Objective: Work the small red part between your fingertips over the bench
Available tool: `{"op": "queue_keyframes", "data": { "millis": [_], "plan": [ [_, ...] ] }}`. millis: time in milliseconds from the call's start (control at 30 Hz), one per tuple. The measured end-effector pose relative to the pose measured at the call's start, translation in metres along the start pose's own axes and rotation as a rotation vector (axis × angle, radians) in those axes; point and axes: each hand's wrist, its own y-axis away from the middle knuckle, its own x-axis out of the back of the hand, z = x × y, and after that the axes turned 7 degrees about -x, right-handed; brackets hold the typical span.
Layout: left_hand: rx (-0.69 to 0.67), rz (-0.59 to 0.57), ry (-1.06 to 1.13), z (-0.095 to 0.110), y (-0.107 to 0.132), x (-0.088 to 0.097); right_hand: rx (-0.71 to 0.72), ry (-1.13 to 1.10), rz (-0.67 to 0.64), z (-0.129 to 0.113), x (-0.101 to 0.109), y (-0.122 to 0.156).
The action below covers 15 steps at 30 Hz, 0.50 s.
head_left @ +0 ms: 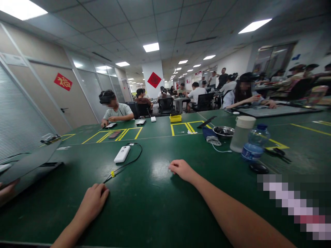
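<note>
My left hand (94, 198) rests low on the green table (144, 213), its fingers curled and closed. A black cable (137, 156) with a yellow tag (112, 174) runs from a white power bank (122, 154) and disappears at those fingers, which seem closed on it. The power bank lies flat ahead of that hand, marked with a dark number. Farther right, my right hand (182, 169) hovers at or just above the tabletop, its fingers bent together. A small pale spot shows at its fingertips; whether anything is held there is hidden.
On the right stand a frosted bottle (242, 134), a blue-capped water bottle (254, 143), a metal bowl (223, 131) and a black mouse (259, 168). A yellow bin (175, 118) sits farther back. At left, another person's hand (9, 193) touches a dark panel (33, 162). People sit across the table.
</note>
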Motion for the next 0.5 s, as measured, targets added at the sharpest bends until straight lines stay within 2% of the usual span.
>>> {"op": "queue_keyframes", "data": {
  "millis": [100, 233, 367, 500],
  "plan": [
    [0.071, 0.012, 0.007, -0.011, -0.001, 0.001, 0.008, -0.003, -0.01, 0.0, 0.0, 0.0],
    [0.166, 0.014, 0.141, 0.003, -0.014, 0.0, 0.004, -0.02, -0.016, 0.001, 0.0, -0.001],
    [0.105, 0.051, 0.247, 0.045, -0.042, -0.012, -0.013, -0.043, -0.005, 0.0, 0.0, 0.0],
    [-0.064, 0.118, 0.366, 0.11, -0.084, -0.04, -0.027, -0.075, 0.016, -0.002, 0.0, 0.0]
  ]
}}
